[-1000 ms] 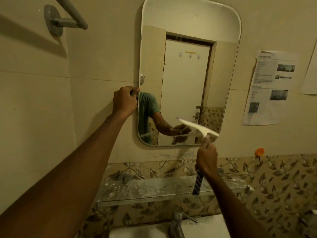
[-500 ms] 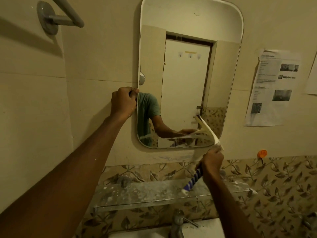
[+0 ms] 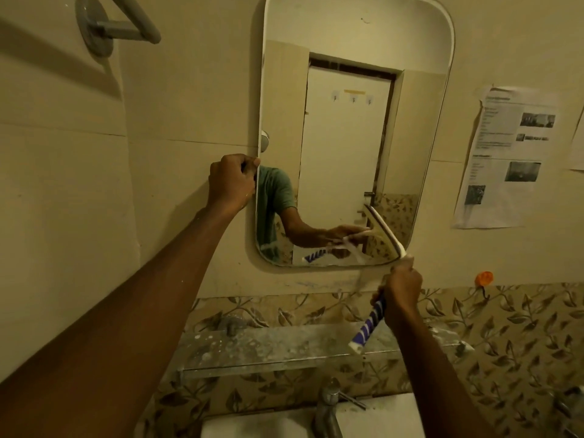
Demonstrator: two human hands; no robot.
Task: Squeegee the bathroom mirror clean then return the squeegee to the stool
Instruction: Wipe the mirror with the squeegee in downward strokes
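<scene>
A tall rounded mirror (image 3: 347, 128) hangs on the beige tiled wall. My left hand (image 3: 232, 181) is clenched on its left edge, about halfway up. My right hand (image 3: 401, 289) grips the squeegee (image 3: 368, 328) by its blue-and-white striped handle, just below the mirror's lower right corner. The white blade (image 3: 385, 230) lies tilted against the glass at the bottom right, running from upper left down to lower right. The stool is out of sight.
A dusty glass shelf (image 3: 278, 349) runs under the mirror, above a tap (image 3: 327, 406) and white basin (image 3: 252, 426). Printed sheets (image 3: 508, 156) are taped to the wall at right, with an orange hook (image 3: 484, 278) below. A grey rail bracket (image 3: 98, 26) sits upper left.
The blade has swung from nearly flat to steeply tilted and slid to the mirror's lower right corner. My right hand dropped lower and rightward. My left hand kept its hold.
</scene>
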